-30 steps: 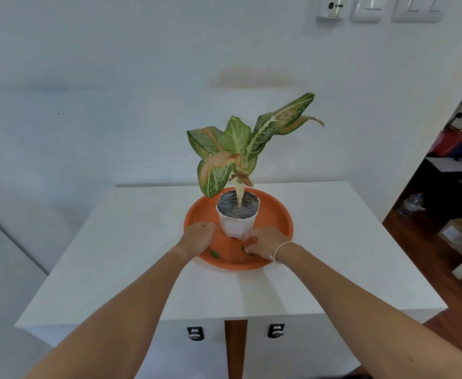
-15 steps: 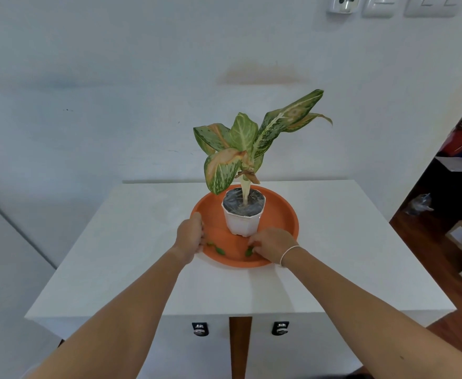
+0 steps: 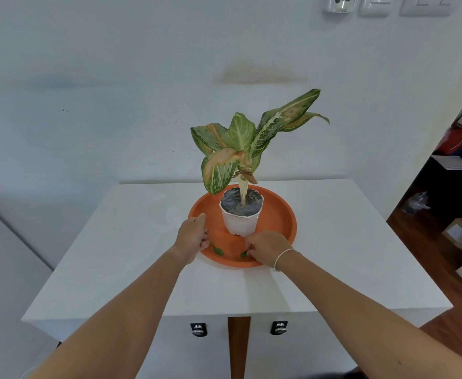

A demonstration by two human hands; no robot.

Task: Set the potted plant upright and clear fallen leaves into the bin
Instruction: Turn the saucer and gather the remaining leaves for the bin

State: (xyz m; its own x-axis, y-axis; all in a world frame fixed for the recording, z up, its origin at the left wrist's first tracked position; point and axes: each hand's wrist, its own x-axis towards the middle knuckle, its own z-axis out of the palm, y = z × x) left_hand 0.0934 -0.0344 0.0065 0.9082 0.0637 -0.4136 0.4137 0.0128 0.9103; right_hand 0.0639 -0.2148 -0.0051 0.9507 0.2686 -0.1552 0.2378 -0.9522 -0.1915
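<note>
The left hand (image 3: 193, 236) grips the left rim of the orange tray (image 3: 281, 214), fingers curled. The right hand (image 3: 268, 248) rests on the near rim — fingertips pinched at a small green leaf (image 3: 243, 254). The potted plant (image 3: 240, 214) stands upright at the tray's middle; another leaf (image 3: 219, 250) lies near the left hand.

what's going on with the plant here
A person is tidying a potted plant that stands upright in its white pot on an orange tray on a white table. The left hand rests on the tray's left rim. The right hand is down on the tray in front of the pot, fingers right beside a small green leaf. Another fallen leaf lies near the left hand. No bin is in view.
</note>
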